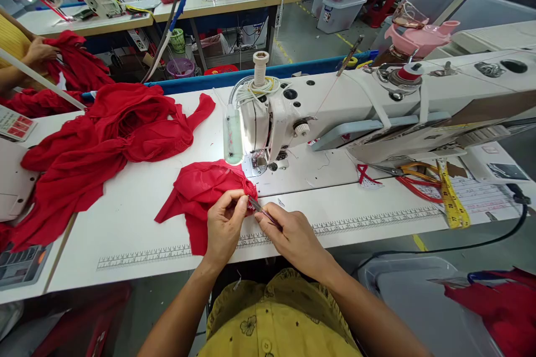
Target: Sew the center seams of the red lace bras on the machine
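Observation:
In front of the sewing machine [272,117], a piece of red fabric [201,184] lies bunched on the white table. My left hand [226,223] pinches the fabric's right edge between thumb and fingers. A slim metal tool [264,212], perhaps snips or tweezers, is held in my right hand [288,234]. Its tip meets the fabric close to my left fingertips. The fabric's upper right corner lies near the machine's needle area. Farther left sits a large heap of red garments [125,134].
Scissors [419,173] and a yellow measuring tape [452,201] lie at the table's right. A printed ruler [355,227] runs along the front edge. At the far left, a person's hand [39,51] holds red cloth. A plastic bin [410,290] stands lower right.

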A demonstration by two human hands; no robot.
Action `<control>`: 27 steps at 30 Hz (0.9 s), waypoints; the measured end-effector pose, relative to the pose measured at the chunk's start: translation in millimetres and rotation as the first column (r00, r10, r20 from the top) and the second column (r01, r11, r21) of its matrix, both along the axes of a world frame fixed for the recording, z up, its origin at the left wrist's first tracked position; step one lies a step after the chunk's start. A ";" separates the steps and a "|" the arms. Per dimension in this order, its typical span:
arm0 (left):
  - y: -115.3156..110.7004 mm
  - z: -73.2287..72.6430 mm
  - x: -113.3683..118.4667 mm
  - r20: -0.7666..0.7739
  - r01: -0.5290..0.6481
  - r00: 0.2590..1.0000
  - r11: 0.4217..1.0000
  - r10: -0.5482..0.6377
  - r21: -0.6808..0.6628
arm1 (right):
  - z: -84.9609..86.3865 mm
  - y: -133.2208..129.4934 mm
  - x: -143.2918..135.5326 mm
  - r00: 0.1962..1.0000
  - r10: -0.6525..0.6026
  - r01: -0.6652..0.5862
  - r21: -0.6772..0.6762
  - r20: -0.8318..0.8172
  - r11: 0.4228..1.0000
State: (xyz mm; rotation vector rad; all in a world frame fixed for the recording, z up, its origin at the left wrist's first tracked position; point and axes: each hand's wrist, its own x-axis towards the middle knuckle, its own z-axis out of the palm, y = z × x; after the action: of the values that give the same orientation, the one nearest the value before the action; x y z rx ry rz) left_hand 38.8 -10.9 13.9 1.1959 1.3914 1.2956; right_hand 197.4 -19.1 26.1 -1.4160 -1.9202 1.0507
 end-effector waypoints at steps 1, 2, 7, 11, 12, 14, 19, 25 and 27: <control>0.0 0.3 0.2 0.005 0.002 1.000 1.000 -0.002 -0.003 | 0.7 0.6 1.7 0.999 0.012 -0.014 -0.040 -0.043 0.999; -0.2 0.7 0.4 0.012 0.005 1.000 1.000 -0.005 -0.005 | 1.4 1.3 3.6 0.997 0.016 -0.022 -0.072 -0.079 0.997; -1.6 1.3 1.3 0.046 0.030 0.998 0.999 -0.029 -0.013 | 3.1 4.5 7.0 0.983 -0.057 0.039 -0.104 -0.174 0.994; -2.3 -0.4 2.0 0.035 0.054 0.998 0.999 -0.054 -0.002 | 2.4 9.9 -3.1 0.964 -0.186 0.175 -0.076 -0.189 0.982; -2.7 -0.8 2.0 0.028 0.059 0.998 0.998 -0.059 0.004 | 2.2 11.5 -6.1 0.960 -0.209 0.203 -0.051 -0.185 0.978; -3.7 -1.1 1.1 0.012 0.068 0.998 0.998 -0.068 0.010 | 2.0 14.6 -11.1 0.957 -0.227 0.227 -0.022 -0.178 0.974; -5.4 0.6 -3.0 -0.047 0.117 0.992 0.993 -0.118 -0.016 | 1.8 18.0 -14.5 0.958 -0.214 0.207 -0.052 -0.193 0.977; -3.3 -1.9 -1.2 -0.274 0.087 0.960 0.988 -0.050 0.127 | -0.7 19.6 -12.5 0.943 -0.134 0.089 -0.156 -0.305 0.984; -2.6 -3.5 -1.2 -0.329 0.066 0.944 0.983 -0.006 0.171 | -1.9 20.4 -11.7 0.923 -0.124 0.056 -0.193 -0.363 0.980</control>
State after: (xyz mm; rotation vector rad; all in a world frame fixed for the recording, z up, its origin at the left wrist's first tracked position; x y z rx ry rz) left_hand 37.6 -13.6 10.5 1.6115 1.4995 1.2572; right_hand 185.8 1.4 24.2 -1.2716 -1.5036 1.3665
